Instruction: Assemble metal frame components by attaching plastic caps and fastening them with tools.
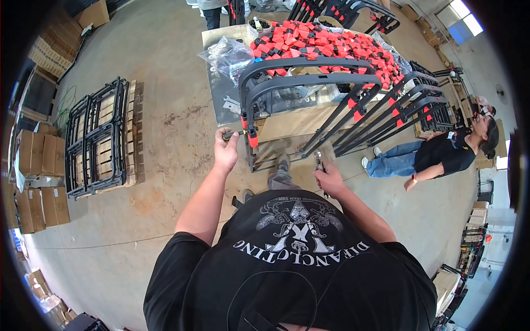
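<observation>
My left hand (226,151) is closed around a small screwdriver-like tool (228,135) with a black and yellow handle. Its end points at the red plastic clip (253,139) on the left upright of a black tubular frame (309,83). The frame stands upright in front of me and leans against the table. My right hand (329,179), lower and to the right, grips a metal wrench (319,160) with its head up. The wrench is apart from the frame. Whether the tool in my left hand touches the clip or a bolt beside it is too small to tell.
A heap of red and black plastic parts (331,47) covers the table (221,113), beside a clear bag (229,55) and loose wrenches (232,103). More black frames (408,110) lean at right, near a person (441,151). Frames lie on a pallet (132,132) at left.
</observation>
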Available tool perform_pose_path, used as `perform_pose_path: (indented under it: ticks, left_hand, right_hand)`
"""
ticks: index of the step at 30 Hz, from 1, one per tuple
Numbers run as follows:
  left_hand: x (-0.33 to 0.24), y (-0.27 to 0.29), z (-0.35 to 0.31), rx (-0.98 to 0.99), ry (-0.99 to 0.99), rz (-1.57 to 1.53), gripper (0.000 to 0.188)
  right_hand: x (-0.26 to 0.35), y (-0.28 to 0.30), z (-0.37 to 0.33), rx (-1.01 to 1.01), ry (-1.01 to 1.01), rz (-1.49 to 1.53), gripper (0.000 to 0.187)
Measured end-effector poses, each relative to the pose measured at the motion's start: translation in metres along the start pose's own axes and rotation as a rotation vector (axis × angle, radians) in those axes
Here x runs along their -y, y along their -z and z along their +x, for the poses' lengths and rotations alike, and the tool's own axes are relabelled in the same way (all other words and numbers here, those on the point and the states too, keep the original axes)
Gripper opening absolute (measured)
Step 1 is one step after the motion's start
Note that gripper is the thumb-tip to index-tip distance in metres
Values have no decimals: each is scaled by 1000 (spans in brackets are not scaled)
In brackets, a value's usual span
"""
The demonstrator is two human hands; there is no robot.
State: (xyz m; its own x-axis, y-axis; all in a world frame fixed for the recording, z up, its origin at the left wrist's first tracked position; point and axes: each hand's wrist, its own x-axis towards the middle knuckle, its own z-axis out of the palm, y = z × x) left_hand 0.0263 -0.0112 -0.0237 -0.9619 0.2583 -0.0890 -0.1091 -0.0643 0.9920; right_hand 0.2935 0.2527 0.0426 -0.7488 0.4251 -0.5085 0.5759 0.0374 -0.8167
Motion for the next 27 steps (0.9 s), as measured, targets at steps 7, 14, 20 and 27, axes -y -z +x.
perform_pose_path:
  ticks: [7,14,20,27]
  left_hand:
    - [-34,-26,0,-158,411,-79,19]
    - [-26,-14,3,6,305,11,15]
    - [-49,-28,5,-80,543,-60,17]
    - [-12,-26,7,-148,294,60,19]
  right_hand:
    - [9,-41,65,171,50,-27,27]
    - [71,-130,137,164,212,-562,44]
    - [93,-147,140,164,260,-749,41]
    - [144,-126,127,617,-315,128,26]
